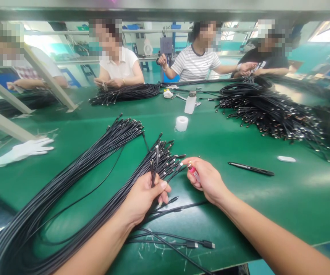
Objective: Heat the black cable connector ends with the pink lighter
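My left hand (148, 193) is closed around a few black cables, their connector ends (157, 156) standing up above the fingers. My right hand (206, 177) grips a small pink lighter (194, 172), with its top pointing toward the cable ends. The right index fingertip is close to one metal-tipped connector (180, 166); whether they touch, I cannot tell. A large looped bundle of black cables (76, 168) lies to the left and passes under my left forearm. Several loose cables with metal plugs (192, 244) rest on the table below my hands.
On the green table (239, 214) are a black pen (251, 168), a white oval piece (286, 159), a white tape roll (181, 123), a bottle (190, 102) and a white glove (24, 151). Across it, several people sit by cable piles (268, 110). Metal struts (7, 122) stand left.
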Tool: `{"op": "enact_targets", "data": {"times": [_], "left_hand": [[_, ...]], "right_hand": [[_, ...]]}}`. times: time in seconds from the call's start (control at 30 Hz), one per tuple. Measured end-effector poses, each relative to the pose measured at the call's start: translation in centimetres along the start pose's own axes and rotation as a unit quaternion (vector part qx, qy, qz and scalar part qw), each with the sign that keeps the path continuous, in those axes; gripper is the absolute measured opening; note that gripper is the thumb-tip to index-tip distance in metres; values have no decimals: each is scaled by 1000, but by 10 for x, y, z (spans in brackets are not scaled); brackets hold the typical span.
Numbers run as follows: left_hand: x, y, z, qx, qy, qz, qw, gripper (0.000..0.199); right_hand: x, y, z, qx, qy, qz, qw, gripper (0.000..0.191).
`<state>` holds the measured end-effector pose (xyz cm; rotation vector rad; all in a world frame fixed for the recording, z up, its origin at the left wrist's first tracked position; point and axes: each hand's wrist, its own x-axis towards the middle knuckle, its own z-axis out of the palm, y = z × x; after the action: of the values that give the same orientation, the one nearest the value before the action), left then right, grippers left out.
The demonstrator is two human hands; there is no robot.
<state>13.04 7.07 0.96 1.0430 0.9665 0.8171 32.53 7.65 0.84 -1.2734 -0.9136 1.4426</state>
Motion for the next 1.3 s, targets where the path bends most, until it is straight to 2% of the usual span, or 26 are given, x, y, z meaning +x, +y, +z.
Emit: {"op": "enact_targets", "data": {"times": [0.27, 0.4, 0.5, 0.63, 0.77, 0.87, 1.0, 1.13, 1.2, 1.3], "left_hand": [[-1, -2, -1, 7, -6, 2, 1000, 33], [-1, -1, -1, 8, -4, 1, 1000, 32], [0, -1, 0, 10, -8, -3, 1000, 33], [0, 0, 0, 3, -14, -11, 1000, 34], [-1, 1, 1, -3, -23, -16, 1000, 35], [-2, 2, 1, -6, -27, -19, 999, 37], [-2, 2, 1, -6, -31, -22, 999, 38], [-3, 1, 2, 8, -38, -23, 999, 39], [-3, 1, 2, 11, -45, -26, 999, 39], [-3, 1, 2, 18, -51, -29, 998, 39]], "right_hand": [[-6, 5, 14, -32, -45, 10, 998, 22], [-5, 6, 14, -28, -51, 20, 998, 22], [4, 4, 3, 12, -5, 23, 1000, 26], [19, -2, -20, 122, 55, -17, 991, 32], [25, -9, -35, 186, 70, -21, 980, 36], [23, -11, -35, 185, 50, -33, 981, 33], [15, -8, -24, 172, -23, -61, 983, 26], [4, 0, -8, 103, -89, -69, 988, 38], [1, 3, -2, 67, -103, -62, 991, 42], [2, 5, -1, 55, -89, -63, 993, 39]]}}
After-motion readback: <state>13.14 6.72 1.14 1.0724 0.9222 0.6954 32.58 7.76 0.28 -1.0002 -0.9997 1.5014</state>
